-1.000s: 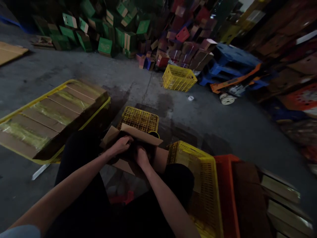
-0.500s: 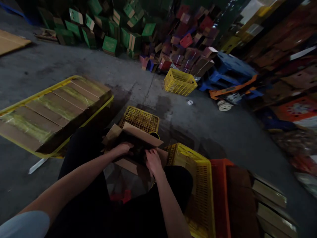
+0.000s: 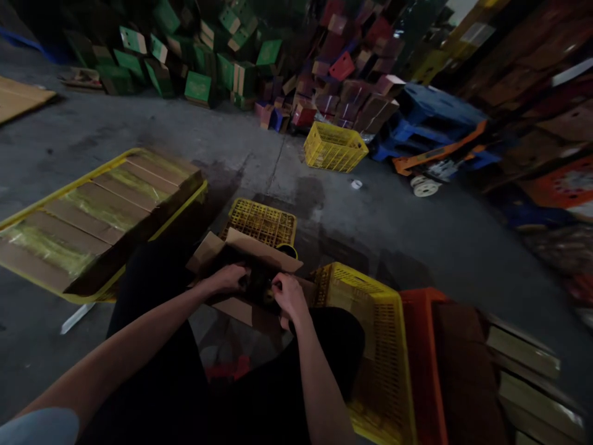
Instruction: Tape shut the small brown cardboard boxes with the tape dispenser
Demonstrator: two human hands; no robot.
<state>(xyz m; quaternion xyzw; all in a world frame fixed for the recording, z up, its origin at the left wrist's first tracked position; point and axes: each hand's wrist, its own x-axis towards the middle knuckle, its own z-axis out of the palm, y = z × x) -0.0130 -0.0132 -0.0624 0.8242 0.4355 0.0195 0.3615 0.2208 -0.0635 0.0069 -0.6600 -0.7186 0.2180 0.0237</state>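
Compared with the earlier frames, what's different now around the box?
The right hand has moved rightward from the middle of the open cardboard box to its right end. Whether either grip took or released anything is too dark to tell. The left hand stays at the box, barely shifted; the box stays put.

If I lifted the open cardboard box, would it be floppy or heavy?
The open cardboard box probably has bendy flaps, since they're thin and splayed outward. Its open top might let it twist a little when lifted. Weight's uncertain: the inside is too dark.
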